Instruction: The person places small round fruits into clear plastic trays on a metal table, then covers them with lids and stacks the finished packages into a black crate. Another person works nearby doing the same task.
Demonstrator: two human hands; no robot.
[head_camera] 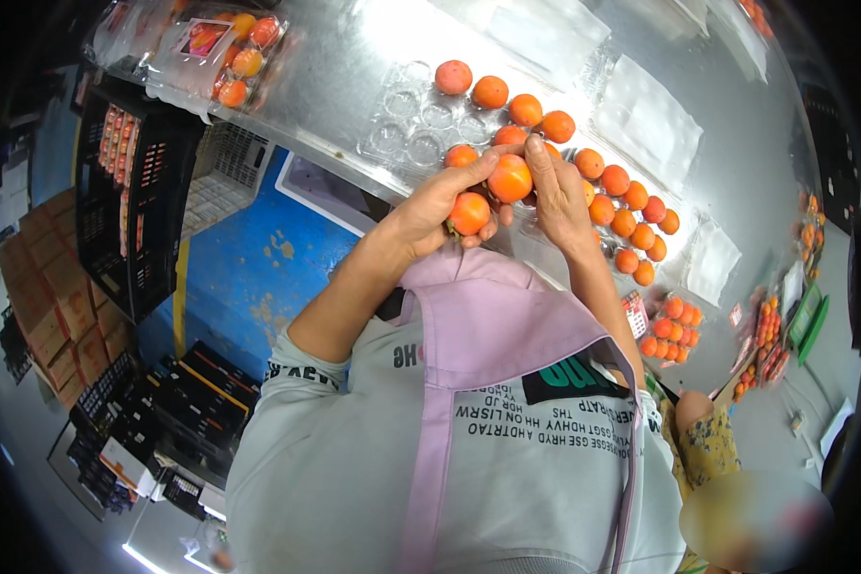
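Observation:
Two orange persimmons are at my hands above the near edge of the metal table. The lower persimmon (468, 213), with green calyx leaves showing, rests in the fingers of my left hand (427, 201). My left thumb also presses the upper persimmon (509, 179). My right hand (563, 190) grips that upper fruit from the other side; its underside is hidden. Just beyond lies a clear plastic tray (425, 147) with round hollows, those on its left bare. Persimmons (526, 110) sit along its right part. More fruit (623, 222) stands in rows right of my right hand.
Wrapped fruit packs (247, 63) lie at the metal table's (316, 79) far left. Clear plastic sheets or lids (646, 122) lie behind the rows. A filled pack (671, 328) is at right, near another person's arm (707, 438). Black crates (161, 194) stand left, cartons (64, 287) beyond.

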